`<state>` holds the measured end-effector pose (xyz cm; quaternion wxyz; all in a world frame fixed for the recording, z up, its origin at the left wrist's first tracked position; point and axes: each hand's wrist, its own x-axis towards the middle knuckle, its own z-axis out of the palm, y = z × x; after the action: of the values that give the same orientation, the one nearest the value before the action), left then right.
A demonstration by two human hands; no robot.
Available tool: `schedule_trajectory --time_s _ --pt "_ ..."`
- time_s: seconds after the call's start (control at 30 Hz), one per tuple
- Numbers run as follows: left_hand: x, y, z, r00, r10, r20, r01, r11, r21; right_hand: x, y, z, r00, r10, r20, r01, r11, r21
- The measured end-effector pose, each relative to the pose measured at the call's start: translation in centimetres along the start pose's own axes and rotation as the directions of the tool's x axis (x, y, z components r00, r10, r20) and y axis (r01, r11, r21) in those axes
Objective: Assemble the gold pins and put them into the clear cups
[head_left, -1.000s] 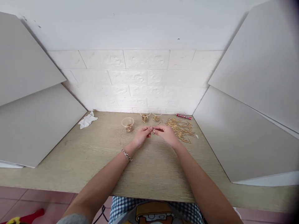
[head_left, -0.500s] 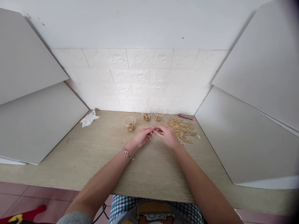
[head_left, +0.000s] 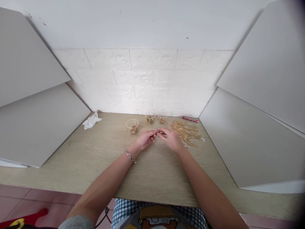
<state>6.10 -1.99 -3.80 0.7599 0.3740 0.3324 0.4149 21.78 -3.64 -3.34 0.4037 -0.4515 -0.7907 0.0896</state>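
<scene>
My left hand and my right hand meet fingertip to fingertip above the middle of the table. Between their pinched fingers is a small gold metal piece, too small to make out fully. Just right of my right hand lies a loose pile of thin gold pins. Beyond my left hand stands a clear plastic cup with small gold parts at its bottom. Two more clear cups, one with more gold parts and one with fewer, stand by the wall.
A crumpled white tissue lies at the table's back left. Near the wall at right is a red tube-shaped packet. Grey panels lean on the left and right. White brick-patterned wall closes the back.
Both hands keep almost the same place, fingertips together. The gold piece between them shows a little more upright. The whole view has shifted very slightly.
</scene>
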Motion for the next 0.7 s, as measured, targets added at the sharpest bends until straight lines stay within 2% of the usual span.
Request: schedule_trajectory --time_s 0.3,0.7 --pt "-0.03 0.22 -0.08 1.0 0.008 0.014 -0.009 0.999 0.045 -0.06 -0.12 -0.17 1.0 0.011 -0.027 -0.011 1.0 0.024" --pt "-0.05 0.85 -0.26 0.996 0.05 0.078 -0.061 0.988 0.145 -0.18 0.24 0.16 0.993 -0.066 -0.1 0.069 0.997 0.023"
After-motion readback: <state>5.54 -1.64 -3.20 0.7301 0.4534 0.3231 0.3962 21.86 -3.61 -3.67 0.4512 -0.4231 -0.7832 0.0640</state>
